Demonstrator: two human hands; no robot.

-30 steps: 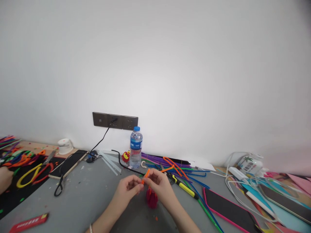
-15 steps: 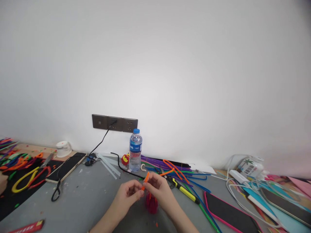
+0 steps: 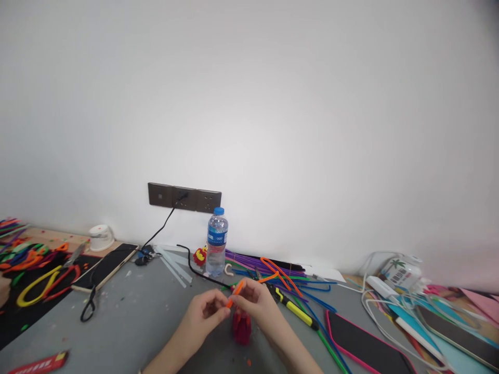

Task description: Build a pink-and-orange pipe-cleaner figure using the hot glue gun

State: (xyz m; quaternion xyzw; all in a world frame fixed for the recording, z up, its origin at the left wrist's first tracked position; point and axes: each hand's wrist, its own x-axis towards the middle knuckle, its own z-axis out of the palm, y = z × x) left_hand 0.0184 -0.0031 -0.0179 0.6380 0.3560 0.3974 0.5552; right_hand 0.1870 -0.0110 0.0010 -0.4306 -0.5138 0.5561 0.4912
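Observation:
A short piece of orange pipe cleaner (image 3: 238, 289) is pinched between the fingertips of both hands. My left hand (image 3: 208, 313) is closed at its lower end, thumb against forefinger. Higher up, my right hand (image 3: 251, 298) grips it with thumb and bent fingers. Just below and behind the fingers is a dark pink fuzzy piece (image 3: 241, 328), partly covered by the right hand; whether a finger holds it I cannot tell. Behind my right hand lie bent orange pipe cleaners (image 3: 277, 270) and yellow-and-black pliers (image 3: 298, 310).
A water bottle (image 3: 217, 244) stands by the wall beside a red and yellow figure (image 3: 200, 255). Scissors (image 3: 50, 286), a phone (image 3: 105, 267) and a red cutter (image 3: 41, 363) lie left. To the right are a pink-edged phone (image 3: 368, 343) and white cables. Another person's hand (image 3: 3, 291) shows far left.
Both hands stay almost in place with the orange piece, which now leans more to the right. The view has shifted very slightly.

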